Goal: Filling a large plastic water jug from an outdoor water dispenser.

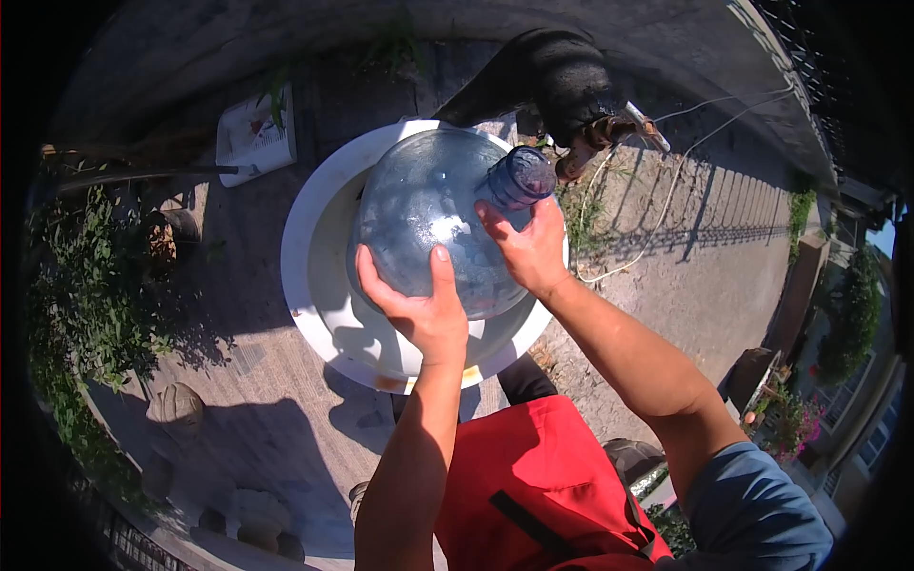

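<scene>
A large translucent blue plastic water-cooler bottle (428, 193) rests tilted over a round white basin (300, 285), its neck (525, 175) pointing up and to the right. The bottle's surface looks wet and catches the sun. My left hand (421, 303) is spread against the lower near side of its body, thumb and fingers apart. Around the base of the neck, my right hand (532, 239) grips the bottle. Its far fingers are hidden behind the neck. The bottle's base is turned away from me.
A rusty tap (643, 128) with a white handle juts from a black-wrapped pipe (564, 78) beyond the basin. A white cord (668, 207) loops on the right. Left are a white dustpan-like piece (257, 139), leafy plants (100, 285) and a rounded stone-like object (176, 408).
</scene>
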Motion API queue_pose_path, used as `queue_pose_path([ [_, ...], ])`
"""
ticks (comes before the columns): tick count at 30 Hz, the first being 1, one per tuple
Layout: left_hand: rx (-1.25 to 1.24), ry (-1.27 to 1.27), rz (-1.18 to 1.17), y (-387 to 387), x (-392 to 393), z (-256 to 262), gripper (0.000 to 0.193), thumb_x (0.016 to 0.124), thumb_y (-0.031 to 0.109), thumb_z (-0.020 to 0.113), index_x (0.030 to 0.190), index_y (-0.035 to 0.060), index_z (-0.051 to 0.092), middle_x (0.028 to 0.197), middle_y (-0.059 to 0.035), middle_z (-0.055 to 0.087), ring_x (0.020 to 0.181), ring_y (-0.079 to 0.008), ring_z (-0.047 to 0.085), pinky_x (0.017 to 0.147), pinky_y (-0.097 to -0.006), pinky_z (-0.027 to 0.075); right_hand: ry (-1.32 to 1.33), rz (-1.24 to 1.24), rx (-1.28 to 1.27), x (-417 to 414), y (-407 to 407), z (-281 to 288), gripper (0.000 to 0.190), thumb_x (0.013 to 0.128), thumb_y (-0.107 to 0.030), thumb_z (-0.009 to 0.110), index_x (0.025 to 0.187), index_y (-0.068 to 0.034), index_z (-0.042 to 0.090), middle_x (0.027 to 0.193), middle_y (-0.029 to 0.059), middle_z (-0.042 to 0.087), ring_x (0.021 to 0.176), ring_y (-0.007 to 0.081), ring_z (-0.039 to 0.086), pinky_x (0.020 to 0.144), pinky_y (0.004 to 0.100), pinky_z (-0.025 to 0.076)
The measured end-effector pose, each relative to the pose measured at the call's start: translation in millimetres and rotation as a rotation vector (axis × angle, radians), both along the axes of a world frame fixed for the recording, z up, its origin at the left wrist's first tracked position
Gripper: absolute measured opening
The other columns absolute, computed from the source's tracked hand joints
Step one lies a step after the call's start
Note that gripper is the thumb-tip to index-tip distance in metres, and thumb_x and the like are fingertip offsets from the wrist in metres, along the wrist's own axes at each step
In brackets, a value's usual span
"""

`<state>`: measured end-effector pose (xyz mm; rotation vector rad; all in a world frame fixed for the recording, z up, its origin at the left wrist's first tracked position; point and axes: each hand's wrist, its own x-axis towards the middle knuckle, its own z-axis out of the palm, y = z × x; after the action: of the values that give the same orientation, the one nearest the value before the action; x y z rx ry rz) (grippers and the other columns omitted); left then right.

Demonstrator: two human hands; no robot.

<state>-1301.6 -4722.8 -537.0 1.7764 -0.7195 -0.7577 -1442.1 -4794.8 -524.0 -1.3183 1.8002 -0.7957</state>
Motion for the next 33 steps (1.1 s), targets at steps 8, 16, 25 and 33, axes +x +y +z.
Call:
queue_pose_path([
  [8, 0.047, -0.177, -0.056, 1.1, 1.0, 3.2, 0.090, 0.099, 0.031, 0.086, 0.164, 0.0001, 0.033, 0.158, -0.0297, 0.050, 0.142, -0.0399, 0.055, 0.121, -0.0489, 0.046, -0.055, -0.012, 0.020, -2.0, -1.0, -1.4, 0.053, 0.083, -0.037, 0.094, 0.119, -0.005, 0.071, 0.112, 0.0152, 0.074, 0.106, 0.0320, 0.071, 0.097, 0.0432, 0.055],
  [16, 0.049, -0.107, -0.055, 1.2, 1.3, 5.7, 0.096, 0.093, 0.024, 0.089, 0.165, -0.0027, 0.032, 0.163, -0.0300, 0.042, 0.151, -0.0467, 0.044, 0.128, -0.0549, 0.035, -0.056, -0.025, 0.015, -1.7, -0.8, -1.2, 0.053, 0.083, -0.037, 0.094, 0.118, -0.005, 0.072, 0.112, 0.0152, 0.075, 0.105, 0.0316, 0.072, 0.096, 0.0431, 0.055],
  [25, 0.049, -0.112, -0.060, 2.5, 1.1, 4.2, 0.097, 0.093, 0.024, 0.090, 0.165, -0.0026, 0.032, 0.164, -0.0306, 0.041, 0.152, -0.0472, 0.044, 0.129, -0.0550, 0.035, -0.114, -0.038, 0.015, -0.6, -1.8, -1.1, 0.051, 0.083, -0.034, 0.094, 0.119, -0.005, 0.072, 0.112, 0.0139, 0.076, 0.106, 0.0297, 0.073, 0.098, 0.0418, 0.056],
  [33, 0.064, -0.129, -0.061, 1.7, -1.0, 5.1, 0.097, 0.093, 0.024, 0.090, 0.165, -0.0042, 0.032, 0.164, -0.0309, 0.040, 0.151, -0.0470, 0.044, 0.129, -0.0548, 0.035, -0.116, -0.037, 0.018, -4.6, -2.2, -5.2, 0.052, 0.082, -0.031, 0.094, 0.120, -0.005, 0.072, 0.114, 0.0132, 0.076, 0.107, 0.0287, 0.074, 0.099, 0.0412, 0.056],
])
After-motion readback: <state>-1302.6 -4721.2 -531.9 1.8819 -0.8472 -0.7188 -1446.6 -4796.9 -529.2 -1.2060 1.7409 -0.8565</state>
